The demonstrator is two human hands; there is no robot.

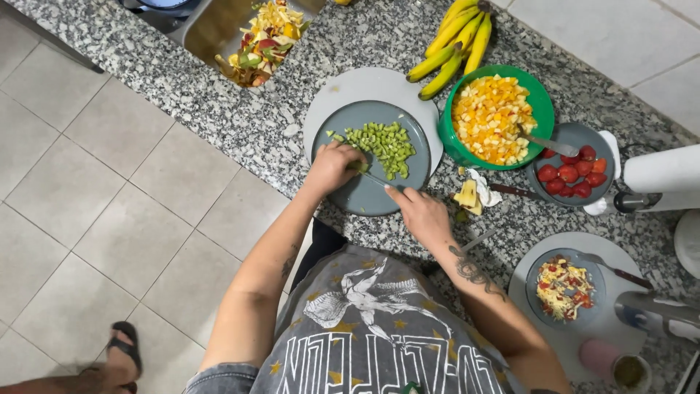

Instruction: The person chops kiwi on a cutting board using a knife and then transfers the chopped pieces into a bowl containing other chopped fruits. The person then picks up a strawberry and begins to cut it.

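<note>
Two hands over one grey plate (pixel 364 197), so this looks like the chopping stage of a fruit salad. Left hand (pixel 332 168) is curled down on a small green piece at the near edge of the plate, pinning it with the fingertips, so its grip is closed on that bit of fruit. Right hand (pixel 423 215) has its grip wrapped around a knife (pixel 375 177), blade running up toward the left fingers and pretty much meeting them at the piece being cut. Already-diced green fruit (pixel 385 144) sits in a heap on the far half of the same plate, which rests on a round pale cutting board (pixel 343 91) on the speckled stone table (pixel 240 117).

Around it: a bunch of bananas (pixel 456 44) just beyond the board, a green bowl (pixel 543 102) full of yellow-orange cubes with a spoon in it, a smaller grey bowl (pixel 576 135) of strawberries to the right of that, and a served portion on another plate (pixel 536 266) near the right elbow. Peels are piled in the sink (pixel 211 33) at the top left.

My read: the green fruit is mostly done, only this last chunk left. Next cut needs the blade kept clear of those left fingertips, since they're really close, then the pieces pushed up to join the pile.
</note>
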